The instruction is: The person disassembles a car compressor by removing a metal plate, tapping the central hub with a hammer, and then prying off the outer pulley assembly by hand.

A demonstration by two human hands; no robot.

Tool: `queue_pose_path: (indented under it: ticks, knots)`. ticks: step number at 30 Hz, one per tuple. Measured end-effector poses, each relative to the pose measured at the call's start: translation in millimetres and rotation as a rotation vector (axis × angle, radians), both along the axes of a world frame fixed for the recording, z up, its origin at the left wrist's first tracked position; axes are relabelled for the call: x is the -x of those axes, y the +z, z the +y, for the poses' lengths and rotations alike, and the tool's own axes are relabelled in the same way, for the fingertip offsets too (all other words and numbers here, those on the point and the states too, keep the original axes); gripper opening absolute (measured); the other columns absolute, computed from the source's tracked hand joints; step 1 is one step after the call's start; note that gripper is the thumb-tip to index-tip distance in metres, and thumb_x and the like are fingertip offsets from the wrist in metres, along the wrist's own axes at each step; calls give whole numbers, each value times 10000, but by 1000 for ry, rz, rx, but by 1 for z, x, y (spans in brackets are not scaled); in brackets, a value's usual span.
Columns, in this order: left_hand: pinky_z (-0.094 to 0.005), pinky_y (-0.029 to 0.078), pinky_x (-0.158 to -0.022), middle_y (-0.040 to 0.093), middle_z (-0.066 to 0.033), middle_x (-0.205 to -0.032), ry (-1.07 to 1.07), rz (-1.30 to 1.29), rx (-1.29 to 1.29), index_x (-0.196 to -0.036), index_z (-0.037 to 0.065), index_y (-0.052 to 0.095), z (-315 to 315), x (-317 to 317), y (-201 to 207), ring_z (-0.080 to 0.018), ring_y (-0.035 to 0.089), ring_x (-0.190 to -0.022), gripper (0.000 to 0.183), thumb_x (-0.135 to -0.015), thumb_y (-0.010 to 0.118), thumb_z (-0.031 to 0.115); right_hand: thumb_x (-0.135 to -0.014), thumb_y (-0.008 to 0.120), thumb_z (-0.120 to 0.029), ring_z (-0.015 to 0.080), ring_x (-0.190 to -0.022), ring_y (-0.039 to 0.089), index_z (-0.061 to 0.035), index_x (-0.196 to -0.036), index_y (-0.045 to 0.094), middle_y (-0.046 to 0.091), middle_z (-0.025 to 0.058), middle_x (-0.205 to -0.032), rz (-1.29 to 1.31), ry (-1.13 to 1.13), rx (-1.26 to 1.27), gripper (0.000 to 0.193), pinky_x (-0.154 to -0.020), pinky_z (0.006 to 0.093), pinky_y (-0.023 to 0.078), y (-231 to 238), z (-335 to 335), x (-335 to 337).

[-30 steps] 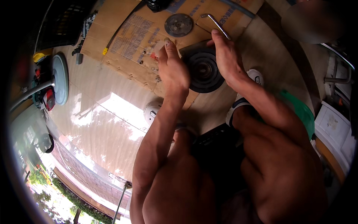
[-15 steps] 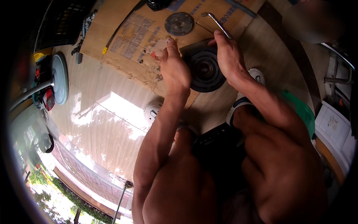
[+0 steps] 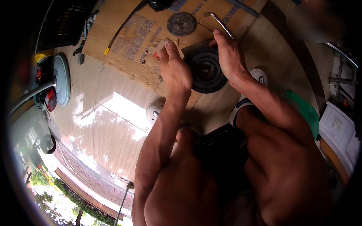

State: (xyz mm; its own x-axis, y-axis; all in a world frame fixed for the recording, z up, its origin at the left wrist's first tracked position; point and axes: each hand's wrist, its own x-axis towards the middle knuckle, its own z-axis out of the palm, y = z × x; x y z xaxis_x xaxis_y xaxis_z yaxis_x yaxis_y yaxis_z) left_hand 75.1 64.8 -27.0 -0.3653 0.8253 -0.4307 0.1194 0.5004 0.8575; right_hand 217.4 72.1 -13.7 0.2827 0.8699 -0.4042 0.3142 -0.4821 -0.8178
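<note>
A black round part with concentric rings, like a pulley, lies between my hands on the edge of the cardboard. My left hand is along its left edge, thumb stretched forward, the other fingers partly hidden behind the hand. At its right edge is my right hand, fingers extended away from me. Both hands are open and seem to rest against the part's sides; I cannot tell how firmly they touch. A shiny bent socket wrench lies just beyond my right fingertips. Farther off is a flat grey metal disc.
A flattened cardboard sheet covers the floor ahead, with small nuts or bolts on it. A black strap with a yellow end lies at left. Beyond stands a pale blue round base. A green bag is at right.
My left thumb has shifted slightly left, and my right fingers have moved a little. The black part's ringed face sits at a slightly different angle. The wrench and disc have stayed put.
</note>
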Motion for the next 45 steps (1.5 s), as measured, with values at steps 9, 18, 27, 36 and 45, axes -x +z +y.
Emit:
queue_pose_path:
  ticks: [9, 18, 27, 36, 45]
  knots:
    - [-443, 389, -1087, 587, -294, -1359, -15, -13, 60, -1385, -17, 564, 2, -3, 3, -427, 536, -1289, 656, -1079, 324, 511, -1005, 469, -601, 193, -992, 571, 5, -981, 702, 651, 99, -1016, 12, -10, 51, 650, -939, 333, 427, 5, 1, -3]
    - [-367, 426, -1008, 650, -219, -1194, 25, -260, 75, -1277, -118, 595, 1, -9, 11, -279, 586, -1102, 745, -1068, 364, 558, -1037, 415, -482, 342, -931, 679, 39, -923, 693, 719, 214, -913, -20, -51, 31, 602, -880, 417, 487, 5, -1, -3]
    - [-368, 386, -1075, 564, -199, -1405, -40, -115, 58, -1403, -88, 502, 2, -2, 10, -271, 537, -1159, 709, -1064, 398, 526, -1032, 441, -503, 301, -885, 678, 36, -929, 697, 712, 184, -872, 11, -52, 7, 605, -849, 397, 493, 4, -1, -1]
    - [-371, 414, -1041, 586, -213, -1390, -47, -66, 50, -1397, -109, 512, 1, 0, 6, -284, 571, -1144, 726, -1073, 368, 523, -1026, 419, -524, 296, -905, 668, 34, -972, 695, 712, 173, -907, -27, 7, -19, 625, -868, 382, 490, 3, 0, -2]
    - [-396, 467, -962, 667, -247, -1228, -14, -236, 5, -1322, -65, 606, -25, 15, -6, -314, 644, -1106, 683, -1085, 359, 527, -1020, 454, -599, 217, -1127, 576, 15, -1135, 688, 656, 136, -1178, 140, 65, 16, 667, -1028, 329, 408, 8, -6, -6]
